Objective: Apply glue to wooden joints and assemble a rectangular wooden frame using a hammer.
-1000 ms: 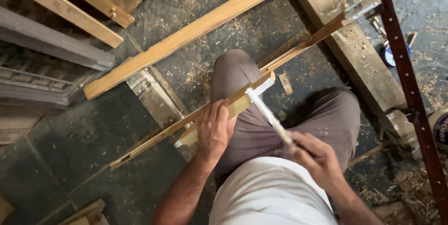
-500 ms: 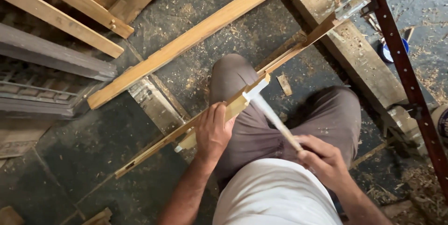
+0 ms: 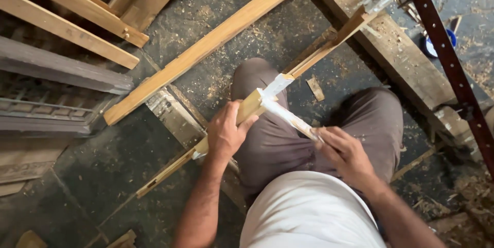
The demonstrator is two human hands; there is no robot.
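Observation:
A long thin wooden strip (image 3: 319,55) runs slanting from the lower left over my knees to the upper right. My left hand (image 3: 225,135) grips this strip near its middle. My right hand (image 3: 346,154) holds the handle of a pale, dust-covered tool (image 3: 288,116). The tool's pale head (image 3: 277,85) lies across the strip just beyond my left hand. I sit with grey trousers (image 3: 288,140) and a white shirt (image 3: 309,212) below the strip.
A broad wooden plank (image 3: 206,45) lies on the dark, sawdust-strewn floor beyond my knees. Wooden frames (image 3: 77,16) and grey mouldings (image 3: 56,65) lie at the left. A heavy beam (image 3: 396,47) and a red perforated metal bar (image 3: 447,57) stand at the right.
The view has drifted slightly, so things sit a little lower in the picture. The tool's head stays at the same spot on the strip, and both hands keep their hold.

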